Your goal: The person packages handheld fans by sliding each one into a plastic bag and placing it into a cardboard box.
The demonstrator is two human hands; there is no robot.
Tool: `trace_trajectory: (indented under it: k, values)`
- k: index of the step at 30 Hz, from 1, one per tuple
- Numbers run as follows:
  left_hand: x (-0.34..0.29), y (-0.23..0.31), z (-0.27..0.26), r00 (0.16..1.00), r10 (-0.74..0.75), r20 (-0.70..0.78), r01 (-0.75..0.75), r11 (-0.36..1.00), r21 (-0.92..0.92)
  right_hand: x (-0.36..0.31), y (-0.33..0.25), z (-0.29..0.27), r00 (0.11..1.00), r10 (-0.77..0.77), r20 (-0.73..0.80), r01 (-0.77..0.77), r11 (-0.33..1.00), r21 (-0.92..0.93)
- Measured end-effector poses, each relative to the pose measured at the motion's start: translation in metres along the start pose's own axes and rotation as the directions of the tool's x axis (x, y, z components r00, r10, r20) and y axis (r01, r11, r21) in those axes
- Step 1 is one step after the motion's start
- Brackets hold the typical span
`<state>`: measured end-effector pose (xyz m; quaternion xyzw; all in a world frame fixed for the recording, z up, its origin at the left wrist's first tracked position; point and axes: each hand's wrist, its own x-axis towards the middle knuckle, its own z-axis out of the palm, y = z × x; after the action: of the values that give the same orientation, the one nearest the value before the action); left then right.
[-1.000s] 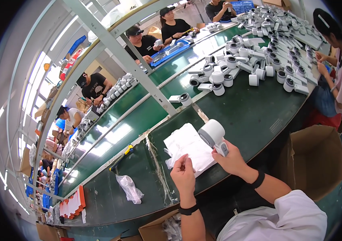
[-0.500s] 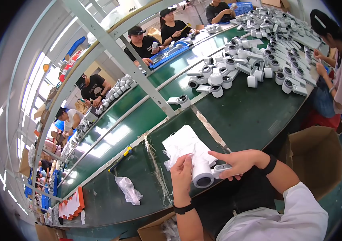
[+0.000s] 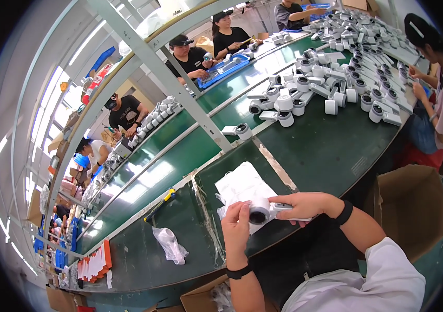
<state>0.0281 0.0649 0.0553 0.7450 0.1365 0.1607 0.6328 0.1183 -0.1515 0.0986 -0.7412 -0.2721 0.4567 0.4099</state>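
A white security camera (image 3: 259, 209) with a dark round lens is held between my two hands above the near edge of the green table. My left hand (image 3: 236, 228) pinches the round head from its left side. The fingers of my right hand (image 3: 307, 207) are wrapped round the camera's flat arm, with the thumb and index finger along it. The lens points up towards me. Under and beyond the camera lies a stack of white plastic bags (image 3: 245, 182), partly hidden by it and my left hand.
A large heap of white cameras (image 3: 330, 86) covers the far right; one camera (image 3: 242, 131) lies apart. Left are a yellow utility knife (image 3: 160, 204), a crumpled clear bag (image 3: 170, 245) and orange-white strips (image 3: 94, 264). Cardboard boxes (image 3: 411, 210) stand below. A metal post (image 3: 180, 93) rises ahead; several co-workers sit around.
The camera has been raised and tilted, so its lens now faces up more. My right hand has shifted along with its arm. The whole view has moved slightly.
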Motion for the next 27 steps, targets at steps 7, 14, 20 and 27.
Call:
trace_trajectory:
  k: [7, 14, 20, 27]
  values:
    - [-0.018, 0.011, 0.039, 0.838, 0.533, -0.120, -0.429, 0.778, 0.460, 0.019, 0.023, 0.037, 0.984, -0.062, -0.166, 0.128, 0.898, 0.421]
    - [-0.055, 0.007, 0.054, 0.828, 0.555, 0.078, -0.553, 0.788, 0.269, 0.037, 0.036, 0.056, 0.852, -0.208, -0.481, 0.447, 0.768, 0.459]
    - [-0.065, 0.004, 0.035, 0.833, 0.514, 0.205, -0.507, 0.857, -0.088, 0.039, 0.041, 0.058, 0.820, -0.303, -0.485, 0.553, 0.638, 0.536]
    - [-0.063, -0.002, 0.029, 0.986, 0.151, -0.071, -0.166, 0.865, -0.473, 0.029, 0.024, 0.067, 0.768, -0.265, -0.583, 0.579, 0.675, 0.457]
